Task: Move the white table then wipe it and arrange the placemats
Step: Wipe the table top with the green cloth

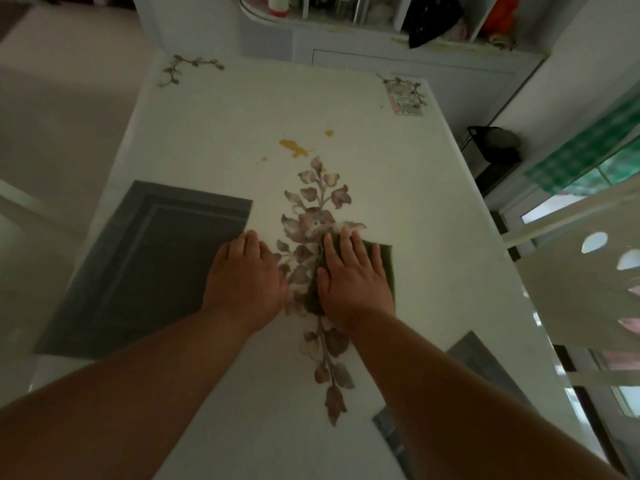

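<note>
White glossy bench [214, 133] w/ a printed leaf-and-flower motif [317, 216] down the middle fills the head view; pale floor to the left, a shelf unit [381, 32] at the far end, a window w/ green checked curtain [585, 150] far right.

Right hand [353, 275] lies flat, fingers spread, pressing a dark green cloth [386, 259] onto the bench near centre. Left hand [242, 282] is also flat and holds nothing, palm down just left of the motif, its edge at the corner of the grey placemat [138, 268]. A second placemat [481, 362] shows partly at the near right, under the right forearm.

Handling, as I judge it: cloth is soft, light, limp, so best driven under a flat palm, not pinched. Bench top looks hard and slick, so the cloth should glide. Placemats look thin and flexible, likely to slide; lift by an edge or corner. Yellow spill [294, 147] w/ smaller drops sits farther off, beyond the cloth, not yet wiped; could smear if pushed dry.

Containers: shelf unit holds bottles or jars, a black bag [433, 19], something orange; too blurred to name contents. A dark basket [495, 140] sits off the far right of the bench, prob. w/ something grey in it.
</note>
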